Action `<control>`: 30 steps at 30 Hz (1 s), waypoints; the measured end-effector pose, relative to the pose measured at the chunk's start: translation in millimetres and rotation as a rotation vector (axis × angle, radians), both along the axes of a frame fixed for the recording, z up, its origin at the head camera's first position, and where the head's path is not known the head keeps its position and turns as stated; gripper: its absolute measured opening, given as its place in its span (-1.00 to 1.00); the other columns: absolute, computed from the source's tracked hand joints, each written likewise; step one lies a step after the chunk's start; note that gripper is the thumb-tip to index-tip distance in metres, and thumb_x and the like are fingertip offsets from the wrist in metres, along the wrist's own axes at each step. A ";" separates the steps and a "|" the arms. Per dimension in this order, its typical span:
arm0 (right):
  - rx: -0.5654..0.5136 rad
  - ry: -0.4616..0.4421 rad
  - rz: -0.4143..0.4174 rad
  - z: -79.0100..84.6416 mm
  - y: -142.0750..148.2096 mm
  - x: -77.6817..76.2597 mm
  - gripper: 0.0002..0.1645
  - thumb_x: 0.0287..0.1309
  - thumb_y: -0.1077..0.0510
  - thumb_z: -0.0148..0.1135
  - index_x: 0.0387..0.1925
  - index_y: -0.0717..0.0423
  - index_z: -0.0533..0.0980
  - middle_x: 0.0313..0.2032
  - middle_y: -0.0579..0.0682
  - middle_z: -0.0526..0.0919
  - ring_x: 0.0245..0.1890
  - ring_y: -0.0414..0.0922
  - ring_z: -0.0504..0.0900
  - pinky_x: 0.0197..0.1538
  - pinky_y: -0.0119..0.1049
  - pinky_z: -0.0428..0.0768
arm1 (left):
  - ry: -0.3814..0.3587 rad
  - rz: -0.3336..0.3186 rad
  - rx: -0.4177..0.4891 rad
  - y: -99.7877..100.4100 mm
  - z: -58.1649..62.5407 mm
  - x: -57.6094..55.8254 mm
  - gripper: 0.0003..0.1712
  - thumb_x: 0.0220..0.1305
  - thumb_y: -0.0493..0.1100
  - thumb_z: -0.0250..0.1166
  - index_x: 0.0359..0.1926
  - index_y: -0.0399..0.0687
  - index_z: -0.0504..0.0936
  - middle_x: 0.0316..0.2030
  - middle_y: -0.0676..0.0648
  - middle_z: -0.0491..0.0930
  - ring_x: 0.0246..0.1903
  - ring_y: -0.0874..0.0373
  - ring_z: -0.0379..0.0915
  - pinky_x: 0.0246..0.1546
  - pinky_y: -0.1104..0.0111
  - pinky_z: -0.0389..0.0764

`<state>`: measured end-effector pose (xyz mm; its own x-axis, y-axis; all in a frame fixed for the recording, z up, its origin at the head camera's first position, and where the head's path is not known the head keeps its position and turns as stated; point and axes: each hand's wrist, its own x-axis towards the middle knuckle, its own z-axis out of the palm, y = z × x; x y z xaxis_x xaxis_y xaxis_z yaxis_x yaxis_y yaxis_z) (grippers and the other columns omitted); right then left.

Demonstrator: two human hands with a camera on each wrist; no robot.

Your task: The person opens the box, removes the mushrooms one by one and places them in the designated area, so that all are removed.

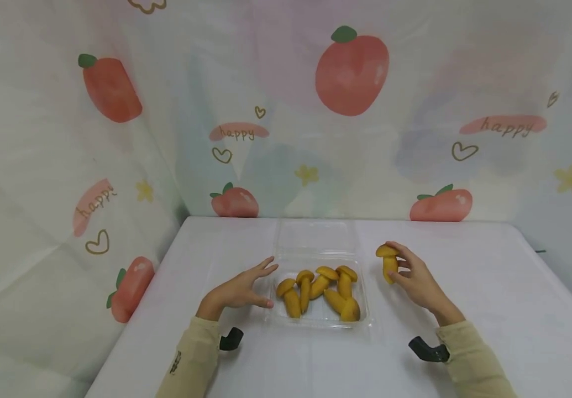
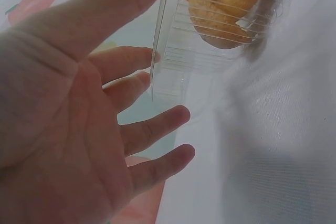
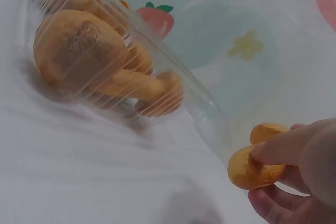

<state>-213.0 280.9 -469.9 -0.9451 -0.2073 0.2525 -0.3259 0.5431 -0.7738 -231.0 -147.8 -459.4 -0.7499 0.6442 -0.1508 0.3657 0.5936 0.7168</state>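
A clear plastic clamshell box (image 1: 310, 320) lies on the table with its lid (image 1: 317, 237) folded back. Inside it are several yellow-brown mushrooms (image 1: 292, 304), some upright against the far wall, others crossed at the right. My right hand (image 1: 417, 282) pinches one more mushroom (image 1: 389, 264) between thumb and fingers, cap up, just right of the box; the right wrist view also shows this mushroom (image 3: 257, 171). At the box's left side my left hand (image 1: 241, 288) spreads its fingers and thumb, with nothing held. In the left wrist view its fingertips are close to the box wall; contact is unclear.
A white cloth covers the table (image 1: 310, 365). Behind and to the left hangs a printed curtain (image 1: 286, 83) with fruit pictures. A black curved piece sticks out from each sleeve, at the left wrist (image 1: 231, 339) and at the right wrist (image 1: 429, 350).
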 end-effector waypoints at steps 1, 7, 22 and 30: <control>-0.007 -0.009 0.004 -2.9 0.8 -1.4 -0.22 0.24 0.48 0.22 0.45 0.35 0.18 0.26 0.45 0.41 0.06 0.35 0.58 -0.11 -0.55 0.59 | 0.002 0.000 -0.001 -0.2 0.4 -0.2 0.05 0.20 -0.13 0.49 0.57 -0.19 0.10 0.64 -0.18 -0.17 0.60 -0.23 -0.17 0.52 -0.21 0.05; 0.016 -0.049 -0.008 -7.3 5.2 -11.4 -0.20 0.25 0.47 0.22 0.47 0.33 0.16 0.29 0.42 0.38 0.08 0.34 0.57 -0.02 -0.46 0.62 | 0.014 0.011 -0.003 0.7 4.5 -5.7 0.06 0.19 -0.11 0.50 0.58 -0.12 0.10 0.64 -0.13 -0.18 0.61 -0.19 -0.19 0.53 -0.20 0.03; 0.033 -0.118 0.004 -8.7 8.1 -12.8 -0.19 0.25 0.47 0.19 0.48 0.33 0.14 0.32 0.42 0.36 0.12 0.34 0.55 0.06 -0.20 0.66 | 0.003 0.011 -0.005 0.9 4.3 -7.2 0.08 0.17 -0.12 0.51 0.58 -0.15 0.10 0.64 -0.14 -0.18 0.61 -0.20 -0.19 0.53 -0.19 0.03; 0.039 -0.125 0.016 -17.6 5.1 -8.0 -0.19 0.25 0.46 0.22 0.48 0.32 0.15 0.31 0.41 0.37 0.15 0.36 0.54 0.14 0.11 0.63 | -0.013 0.019 -0.016 1.3 -2.0 -3.3 0.08 0.18 -0.10 0.52 0.59 -0.09 0.09 0.65 -0.11 -0.19 0.61 -0.19 -0.20 0.53 -0.20 0.02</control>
<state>-221.1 286.0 -487.5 -0.9652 -0.2298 0.1248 -0.2373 0.5690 -0.7874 -234.4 -146.5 -461.4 -0.7598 0.6272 -0.1713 0.3449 0.6121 0.7116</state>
